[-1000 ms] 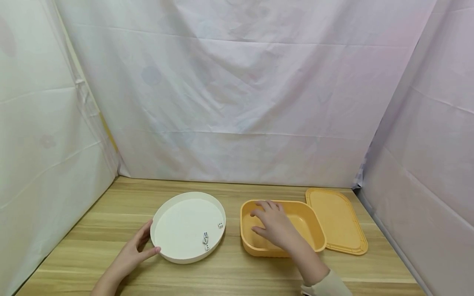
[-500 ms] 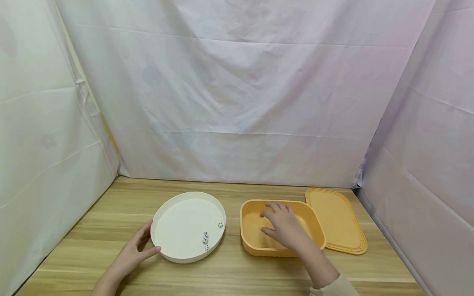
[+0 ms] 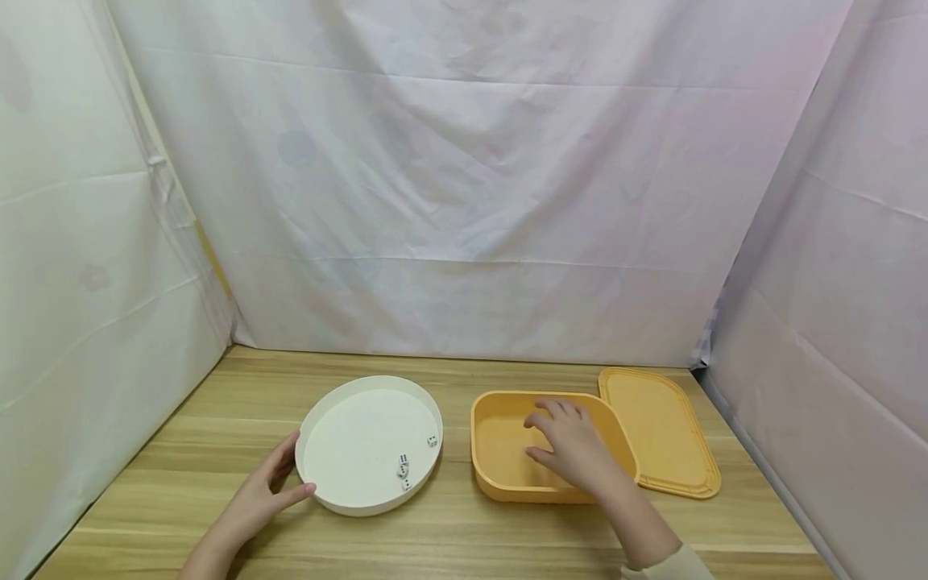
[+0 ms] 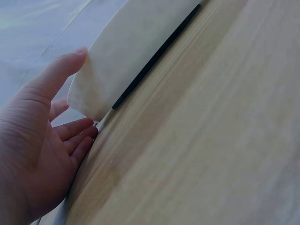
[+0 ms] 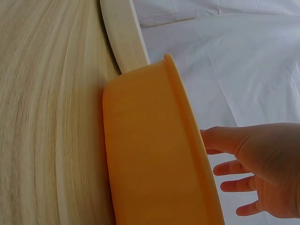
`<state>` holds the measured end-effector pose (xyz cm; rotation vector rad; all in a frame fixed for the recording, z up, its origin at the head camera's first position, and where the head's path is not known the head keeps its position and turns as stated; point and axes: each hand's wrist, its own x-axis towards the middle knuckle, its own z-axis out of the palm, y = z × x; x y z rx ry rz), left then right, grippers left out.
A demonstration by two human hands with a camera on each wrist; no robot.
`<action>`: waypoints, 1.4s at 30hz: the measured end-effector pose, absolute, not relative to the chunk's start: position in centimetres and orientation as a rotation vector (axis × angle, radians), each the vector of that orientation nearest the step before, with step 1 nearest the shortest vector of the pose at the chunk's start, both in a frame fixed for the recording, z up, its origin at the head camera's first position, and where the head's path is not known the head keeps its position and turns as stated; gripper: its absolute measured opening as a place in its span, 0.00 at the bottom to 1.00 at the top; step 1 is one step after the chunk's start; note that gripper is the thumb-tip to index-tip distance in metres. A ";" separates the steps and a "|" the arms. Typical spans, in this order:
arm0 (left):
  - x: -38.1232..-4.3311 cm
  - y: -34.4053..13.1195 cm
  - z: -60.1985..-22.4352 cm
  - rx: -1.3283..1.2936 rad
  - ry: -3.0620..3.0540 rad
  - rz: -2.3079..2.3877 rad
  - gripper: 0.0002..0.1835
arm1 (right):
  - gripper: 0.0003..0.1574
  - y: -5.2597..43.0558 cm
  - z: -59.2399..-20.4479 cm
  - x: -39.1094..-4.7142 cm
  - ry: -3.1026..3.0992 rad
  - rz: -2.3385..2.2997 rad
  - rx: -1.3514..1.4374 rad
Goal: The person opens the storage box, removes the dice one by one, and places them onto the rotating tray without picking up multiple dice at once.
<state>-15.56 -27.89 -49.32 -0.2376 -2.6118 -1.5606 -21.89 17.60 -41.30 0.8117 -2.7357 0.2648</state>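
A round white tray (image 3: 355,447) sits on the wooden table, with several white dice (image 3: 403,471) toward its right side. My left hand (image 3: 254,503) rests against its near-left edge, thumb tip at the rim and the other fingers along the outer wall. In the left wrist view those fingers (image 4: 77,133) are loosely extended rather than wrapped round it. Over the orange rectangular box (image 3: 500,493) hovers my right hand (image 3: 576,451), fingers spread and slightly bent, nothing visible between them. The right wrist view has the right hand (image 5: 262,159) beyond the box's rim. Part of the box's inside is hidden.
An orange lid (image 3: 663,431) lies flat right of the box, its left edge partly behind it. White cloth (image 3: 464,177) hangs at the back and both sides. Bare wooden tabletop (image 3: 435,548) runs along the front.
My right hand has drifted to the right above the orange box, fingers still spread. The left hand, tray and dice look unmoved.
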 end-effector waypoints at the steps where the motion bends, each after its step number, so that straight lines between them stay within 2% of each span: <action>1: -15.6 -27.9 -49.3 -0.237 -2.613 -1.559 0.47 | 0.20 17.7 -41.4 -21.9 -2.734 0.270 0.811; 24: -15.7 -28.3 -49.5 -0.212 -2.626 -1.568 0.47 | 0.18 21.4 -43.1 -22.3 -2.763 0.258 0.756; 42: -15.5 -28.1 -49.3 -0.207 -2.631 -1.592 0.47 | 0.16 22.0 -43.9 -22.4 -2.841 0.281 0.748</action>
